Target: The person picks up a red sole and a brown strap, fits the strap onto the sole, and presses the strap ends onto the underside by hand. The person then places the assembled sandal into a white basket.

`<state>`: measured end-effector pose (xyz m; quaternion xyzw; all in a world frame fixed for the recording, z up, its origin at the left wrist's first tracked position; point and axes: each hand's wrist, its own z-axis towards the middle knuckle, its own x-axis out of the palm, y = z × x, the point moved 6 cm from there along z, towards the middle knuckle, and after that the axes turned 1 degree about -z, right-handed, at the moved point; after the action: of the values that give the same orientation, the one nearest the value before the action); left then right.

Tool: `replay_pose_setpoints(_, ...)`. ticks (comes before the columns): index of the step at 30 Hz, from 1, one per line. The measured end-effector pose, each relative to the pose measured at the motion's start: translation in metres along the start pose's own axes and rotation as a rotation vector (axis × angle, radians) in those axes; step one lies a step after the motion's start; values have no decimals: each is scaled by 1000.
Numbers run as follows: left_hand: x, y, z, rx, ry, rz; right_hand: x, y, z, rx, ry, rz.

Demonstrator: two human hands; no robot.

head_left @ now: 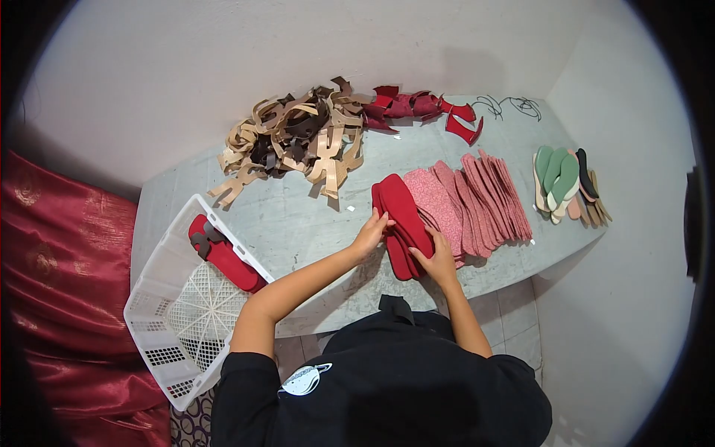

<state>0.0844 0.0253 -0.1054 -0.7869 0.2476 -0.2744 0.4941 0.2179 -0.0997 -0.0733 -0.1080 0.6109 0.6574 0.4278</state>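
Observation:
Red shoe soles [403,212] lie stacked in front of me on the table, tilted against a row of pink speckled soles [488,205]. My left hand [372,234] grips their left edge, thumb and fingers closed on it. At the lower right edge, my right hand [438,261] is wrapped round the same red soles. Parts of the fingers on the far side are hidden, and how many soles each hand holds cannot be made out.
Beige and brown cut straps [298,138] are heaped at the back, beside red upper pieces [406,106]. Green, cream and black soles [558,179] lie at the right. A white plastic basket [153,298] with red sandals [231,264] stands at the left. Thin dark cords [521,108] lie behind.

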Motion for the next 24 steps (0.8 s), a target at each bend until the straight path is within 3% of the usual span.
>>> replay_pose_setpoints(7, 2, -10, -8, -16, -37, 17, 1, 0, -2, -61, -159, -17)
replay_pose_setpoints(13, -1, -3, -4, -36, -43, 3, -1, -2, -1, 94, -102, 130)
replay_pose_setpoints(18, 1, -8, -11, -79, -110, -16, 0, 1, -3, 164, -193, 333)
replay_pose_setpoints(20, 1, -14, -13, -102, -16, -46, 1, 12, -2, 140, -227, 363)
replay_pose_setpoints(24, -10, -38, -28, 15, -74, -200, 11, 45, 3, 42, -286, 389)
